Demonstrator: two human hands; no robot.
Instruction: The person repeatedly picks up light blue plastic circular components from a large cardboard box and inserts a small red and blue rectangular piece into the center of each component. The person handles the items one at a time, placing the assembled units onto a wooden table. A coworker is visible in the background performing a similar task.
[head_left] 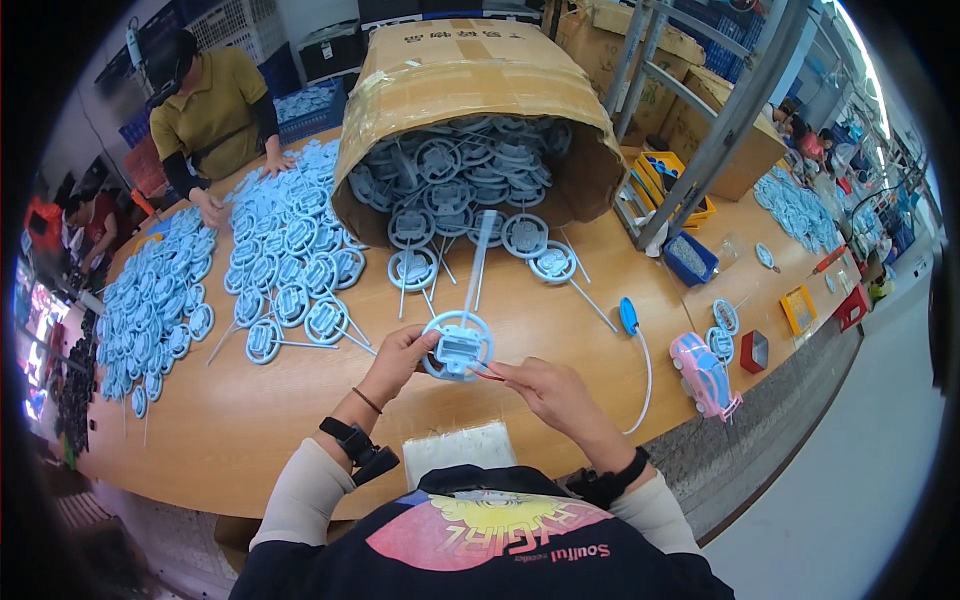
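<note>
My left hand grips the rim of a light blue ring-shaped plastic part. A rectangular recess shows in its middle, and a pale stick runs from it toward the box. My right hand is closed at the part's lower right edge, pinching a thin red piece. Whether that is a wire or a slim tool, I cannot tell. Beyond my hands a large cardboard box lies on its side, its mouth toward me, full of similar parts. Several spill onto the table.
Piles of the blue parts cover the left, where a co-worker's hands rest. On the right are a corded blue tool, a pink toy car, a blue bin, a yellow tray and a metal post.
</note>
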